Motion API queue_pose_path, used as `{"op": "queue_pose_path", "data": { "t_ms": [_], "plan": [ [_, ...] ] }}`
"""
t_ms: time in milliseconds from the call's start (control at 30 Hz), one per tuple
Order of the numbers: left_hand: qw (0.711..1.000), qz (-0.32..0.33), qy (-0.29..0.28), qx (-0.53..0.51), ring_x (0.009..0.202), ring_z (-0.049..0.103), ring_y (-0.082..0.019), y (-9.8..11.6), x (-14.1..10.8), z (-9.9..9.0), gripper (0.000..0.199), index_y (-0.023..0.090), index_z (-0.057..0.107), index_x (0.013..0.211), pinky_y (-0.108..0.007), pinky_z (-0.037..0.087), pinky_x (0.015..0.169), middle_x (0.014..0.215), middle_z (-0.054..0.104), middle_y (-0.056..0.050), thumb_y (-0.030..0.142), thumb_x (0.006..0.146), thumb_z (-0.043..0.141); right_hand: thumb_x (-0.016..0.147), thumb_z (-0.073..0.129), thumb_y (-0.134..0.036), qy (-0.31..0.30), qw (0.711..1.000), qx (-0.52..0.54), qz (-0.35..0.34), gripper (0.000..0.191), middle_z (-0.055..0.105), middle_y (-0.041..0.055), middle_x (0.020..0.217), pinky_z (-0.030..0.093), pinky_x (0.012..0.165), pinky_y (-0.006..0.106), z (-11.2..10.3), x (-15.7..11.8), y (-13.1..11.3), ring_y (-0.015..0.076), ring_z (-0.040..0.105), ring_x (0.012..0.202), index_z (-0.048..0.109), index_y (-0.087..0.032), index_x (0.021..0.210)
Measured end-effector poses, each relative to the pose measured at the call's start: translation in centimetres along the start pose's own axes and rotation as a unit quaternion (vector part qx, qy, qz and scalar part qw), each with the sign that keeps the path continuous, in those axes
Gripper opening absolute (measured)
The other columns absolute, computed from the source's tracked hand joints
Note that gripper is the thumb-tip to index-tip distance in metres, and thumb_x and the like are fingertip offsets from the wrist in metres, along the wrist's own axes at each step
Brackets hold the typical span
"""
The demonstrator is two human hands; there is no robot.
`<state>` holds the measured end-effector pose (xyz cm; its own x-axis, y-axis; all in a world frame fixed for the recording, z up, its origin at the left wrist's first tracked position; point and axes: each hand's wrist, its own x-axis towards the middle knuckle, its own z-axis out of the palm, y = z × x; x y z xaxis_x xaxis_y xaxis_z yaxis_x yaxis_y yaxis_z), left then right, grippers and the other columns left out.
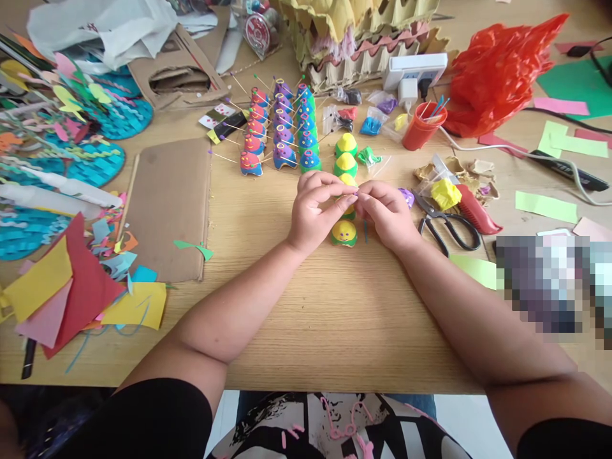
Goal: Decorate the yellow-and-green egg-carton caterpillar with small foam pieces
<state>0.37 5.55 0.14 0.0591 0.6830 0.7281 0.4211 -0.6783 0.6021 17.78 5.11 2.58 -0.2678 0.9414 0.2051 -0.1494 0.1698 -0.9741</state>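
Left hand [313,207] and right hand [389,213] pinch a speck [356,194] too small to identify, partly hiding the yellow-green caterpillar [344,233].

Short black sleeves [157,417] go with a black-and-pale printed front [306,427] bearing pink squiggles [366,447].

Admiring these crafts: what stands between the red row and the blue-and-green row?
In the head view, a row of purple figures stands between the red row and the blue-and-green row.

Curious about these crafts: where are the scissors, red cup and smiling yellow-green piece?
Scissors [434,214]: head view, near the pivot.
Red cup [417,134]: head view, outer wall.
Smiling yellow-green piece [344,232]: head view, yellow face.
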Motion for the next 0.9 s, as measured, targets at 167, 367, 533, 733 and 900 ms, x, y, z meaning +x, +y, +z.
{"op": "queue_pose_path", "data": {
  "t_ms": [167,367,533,733,900],
  "plan": [
    [1.000,-0.003,-0.011,0.011,0.106,0.070,-0.017,-0.06,-0.07,-0.13,0.028,0.030,0.085,0.108,-0.036,0.056,0.105,0.099,0.075,-0.002,0.053,0.104,0.070,0.089,0.081,-0.056,0.016,1.000,0.014,-0.009,0.041,0.055,-0.0044,0.061,0.039,0.059,0.028,-0.05,0.10,0.14,0.0097,0.039,0.055,0.065,-0.022,0.072],
    [0.999,0.016,0.005,0.028,0.104,0.069,-0.017,0.14,0.02,-0.24,0.022,0.029,0.084,0.108,-0.037,0.055,0.105,0.097,0.075,-0.001,0.046,0.106,0.069,0.089,0.080,-0.053,0.027,0.999,0.018,0.003,0.036,0.055,-0.0046,0.060,0.038,0.059,0.028,-0.08,0.09,0.36,0.0101,0.038,0.055,0.067,-0.022,0.075],
    [0.998,0.035,0.012,0.043,0.104,0.067,-0.018,0.28,0.03,-0.28,0.018,0.029,0.084,0.107,-0.038,0.055,0.104,0.095,0.074,-0.002,0.041,0.106,0.070,0.090,0.079,-0.047,0.031,0.999,0.023,0.007,0.032,0.055,-0.0045,0.061,0.037,0.059,0.028,-0.04,0.04,0.21,0.0098,0.038,0.056,0.067,-0.022,0.075],
    [0.998,0.024,-0.003,0.064,0.107,0.066,-0.020,0.22,-0.06,-0.31,0.024,0.030,0.085,0.108,-0.039,0.055,0.105,0.097,0.074,-0.003,0.045,0.107,0.067,0.090,0.077,-0.050,0.026,1.000,0.006,0.006,0.035,0.054,-0.0037,0.061,0.038,0.059,0.028,0.00,0.07,0.03,0.0111,0.040,0.057,0.064,-0.023,0.074],
    [0.998,0.034,0.007,0.054,0.106,0.066,-0.019,0.26,-0.04,-0.21,0.020,0.031,0.085,0.108,-0.038,0.055,0.104,0.096,0.074,-0.002,0.042,0.106,0.069,0.091,0.076,-0.053,0.023,1.000,0.001,-0.002,0.036,0.055,-0.0032,0.062,0.039,0.060,0.029,0.08,0.06,0.12,0.0120,0.042,0.059,0.064,-0.023,0.074]
  ]
}}
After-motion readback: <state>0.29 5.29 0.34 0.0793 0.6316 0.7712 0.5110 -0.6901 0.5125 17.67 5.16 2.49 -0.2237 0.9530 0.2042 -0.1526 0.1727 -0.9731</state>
